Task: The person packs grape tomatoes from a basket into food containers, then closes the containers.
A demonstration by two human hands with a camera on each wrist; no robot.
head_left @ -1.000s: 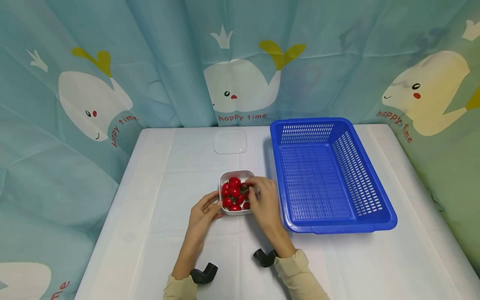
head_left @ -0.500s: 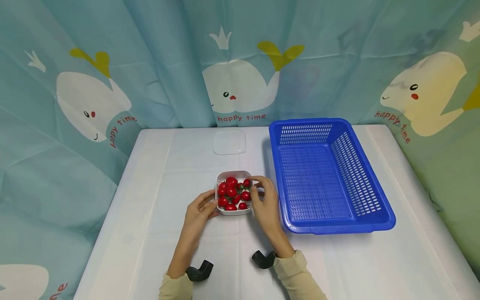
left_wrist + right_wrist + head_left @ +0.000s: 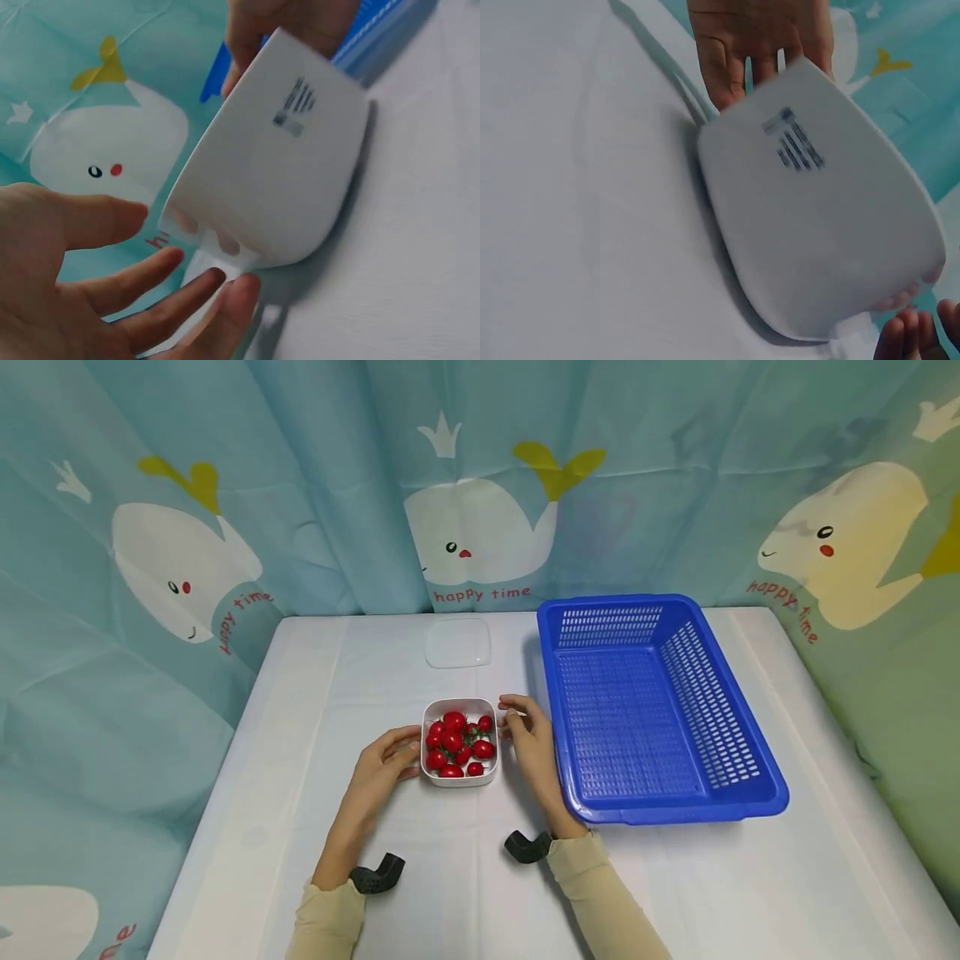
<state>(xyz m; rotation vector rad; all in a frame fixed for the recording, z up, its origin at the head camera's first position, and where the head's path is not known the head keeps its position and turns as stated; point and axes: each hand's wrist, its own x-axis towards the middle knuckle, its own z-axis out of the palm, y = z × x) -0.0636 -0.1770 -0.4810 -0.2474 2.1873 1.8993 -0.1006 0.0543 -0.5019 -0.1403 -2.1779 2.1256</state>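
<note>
A small white bowl (image 3: 459, 702) of red cherry tomatoes (image 3: 454, 743) sits on the white table (image 3: 300, 710) between both hands. My left hand (image 3: 382, 764) lies at the bowl's left side. In the left wrist view this left hand (image 3: 90, 300) has its fingers spread and straight by the rim of the bowl (image 3: 277, 157). My right hand (image 3: 528, 739) is at the right rim, where thumb and curled forefinger pinch the edge. In the right wrist view only its fingertips (image 3: 900, 341) show, under the bowl (image 3: 817, 225).
A large empty blue basket (image 3: 675, 810) stands right of the bowl, close to my right hand. A clear square lid (image 3: 458, 642) lies behind the bowl. Whale-print curtains surround the table on three sides.
My right hand has come out from over the tomatoes to the bowl's right rim. The bowl has slid a little to the left and away, with the left hand following.
</note>
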